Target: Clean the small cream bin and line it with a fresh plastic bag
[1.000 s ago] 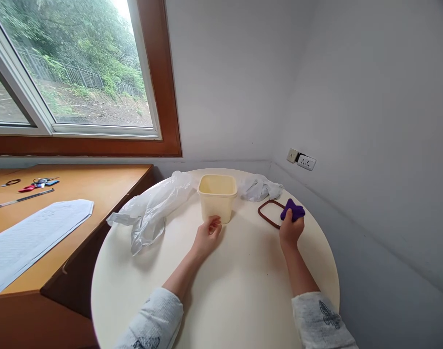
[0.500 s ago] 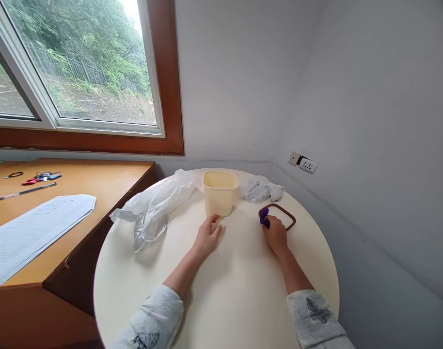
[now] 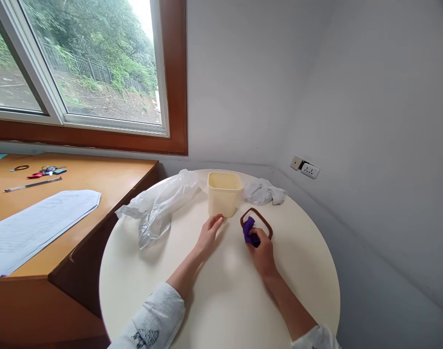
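A cream plastic bin (image 3: 225,199) stands upright toward the back of the round white table (image 3: 221,295). By its foot is my left hand (image 3: 209,232), fingers stretched out and close together, holding nothing I can see; whether the fingertips touch the bin is unclear. My right hand (image 3: 263,252) is closed around a crumpled purple bundle (image 3: 248,229), thin and soft-looking; I cannot tell if it is cloth or a bag. A brown rounded-square ring (image 3: 265,222) is at these same fingers, its near side partly covered by the hand and the bundle.
Left of the bin lies a crumpled clear plastic bag (image 3: 159,208), and a greyish one (image 3: 263,192) lies on its right. A wooden desk (image 3: 108,169) at the left carries papers (image 3: 50,223), a pen (image 3: 32,184) and keys (image 3: 49,170). Walls close off the back and right.
My right hand has moved left toward the bin with the purple bundle, and the brown ring has shifted left with it. My left thumb and fingers have come closer together.
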Demonstrator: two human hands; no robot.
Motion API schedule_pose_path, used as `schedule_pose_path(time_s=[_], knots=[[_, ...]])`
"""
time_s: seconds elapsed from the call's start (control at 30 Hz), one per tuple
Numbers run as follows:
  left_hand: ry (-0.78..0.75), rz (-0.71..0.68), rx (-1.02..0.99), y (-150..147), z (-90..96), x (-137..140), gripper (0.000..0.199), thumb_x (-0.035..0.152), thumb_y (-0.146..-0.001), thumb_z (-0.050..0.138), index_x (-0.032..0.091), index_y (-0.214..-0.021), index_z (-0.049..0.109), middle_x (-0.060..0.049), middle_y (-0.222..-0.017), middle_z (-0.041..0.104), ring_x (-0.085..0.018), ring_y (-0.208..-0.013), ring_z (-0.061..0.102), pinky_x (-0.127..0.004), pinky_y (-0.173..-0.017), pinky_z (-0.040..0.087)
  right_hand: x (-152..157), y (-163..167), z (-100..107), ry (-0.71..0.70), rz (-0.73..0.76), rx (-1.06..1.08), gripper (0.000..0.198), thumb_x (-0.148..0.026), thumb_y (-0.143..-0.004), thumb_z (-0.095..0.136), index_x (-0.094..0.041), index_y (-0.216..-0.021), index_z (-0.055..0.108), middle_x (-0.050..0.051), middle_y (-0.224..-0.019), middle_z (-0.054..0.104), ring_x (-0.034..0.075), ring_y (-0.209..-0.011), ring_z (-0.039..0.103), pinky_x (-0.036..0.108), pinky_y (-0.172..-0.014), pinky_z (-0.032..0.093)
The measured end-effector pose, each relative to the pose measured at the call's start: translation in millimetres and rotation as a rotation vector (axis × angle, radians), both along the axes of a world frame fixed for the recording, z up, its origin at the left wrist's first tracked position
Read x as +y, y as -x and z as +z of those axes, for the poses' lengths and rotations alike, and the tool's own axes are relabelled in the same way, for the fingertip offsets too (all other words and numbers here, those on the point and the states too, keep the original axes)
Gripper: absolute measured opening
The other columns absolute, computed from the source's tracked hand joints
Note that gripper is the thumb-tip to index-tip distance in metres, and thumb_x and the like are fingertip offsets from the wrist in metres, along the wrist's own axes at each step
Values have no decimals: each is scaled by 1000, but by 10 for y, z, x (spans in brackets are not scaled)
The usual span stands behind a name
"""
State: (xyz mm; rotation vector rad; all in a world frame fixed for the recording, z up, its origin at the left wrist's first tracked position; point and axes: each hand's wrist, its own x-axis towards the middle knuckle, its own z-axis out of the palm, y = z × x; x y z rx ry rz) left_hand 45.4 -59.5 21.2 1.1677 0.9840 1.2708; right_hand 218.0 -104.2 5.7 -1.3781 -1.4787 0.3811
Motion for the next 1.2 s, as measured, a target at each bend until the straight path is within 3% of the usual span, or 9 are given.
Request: schedule_pose_path(time_s=[0.17,0.27,0.4,0.53,0.7,0.8,0.87,1.0,1.2], knots=[[357,-251,-516,-26,19,-45,37,50,-78,54,18,-97,60,-8,-115,59,-19,-112,51,-30,-93,41,-365,391,129,-3,244,122,5,-23,-75,56,-19,-78,56,1,-78,58,16,-72,54,28,-66,43],[467,-321,-627,15,51,-68,40,51,-80,51,16,-95,60,-8,-104,62,-19,-105,56,-27,-85,45,-443,492,153,0,370,129,1,-19,-72,56,-20,-72,55,0,-78,57,16,-73,54,28,-66,42],[532,-362,-726,68,48,-65,22,30,-79,51,14,-92,59,-8,-92,66,-19,-89,62,-29,-75,49,-424,520,97,66,456,138,3,-18,-71,57,-19,-72,55,-1,-73,56,14,-66,50,26,-60,40],[568,-341,-763,81,10,-35,24,15,-69,47,12,-90,57,-10,-89,67,-21,-84,64,-31,-71,50,-361,532,52,188,386,355,12,-23,-70,61,-17,-81,58,-1,-70,59,13,-62,51,25,-60,43],[565,-361,-809,80,9,-35,27,14,-64,47,10,-88,58,-11,-83,68,-22,-78,65,-34,-72,50,-192,543,182,333,241,910,22,-29,-66,63,-16,-84,60,2,-79,66,18,-76,61,30,-73,48],[537,-377,-843,80,8,-43,23,15,-69,48,10,-87,60,-10,-87,68,-19,-80,64,-31,-77,49,16,514,297,292,151,1027,19,-29,-66,61,-16,-80,58,3,-79,66,19,-78,62,31,-75,49],[536,-374,-856,78,-5,-39,22,21,-75,48,12,-91,60,-9,-95,68,-18,-86,64,-31,-80,47,182,498,329,193,58,938,19,-30,-67,58,-17,-81,57,3,-80,66,19,-80,62,32,-76,48],[577,-389,-888,70,-56,-22,34,42,-83,46,13,-97,59,-11,-97,67,-21,-89,63,-33,-76,47,429,545,213,69,-21,424,24,-31,-74,50,-19,-93,57,3,-84,65,19,-80,59,32,-77,45],[616,-351,-896,60,-106,-24,49,49,-88,33,8,-93,60,-15,-82,68,-25,-82,65,-34,-73,49,395,717,-19,184,281,13,35,-23,-83,38,-22,-110,59,6,-107,62,20,-99,56,32,-86,43]])
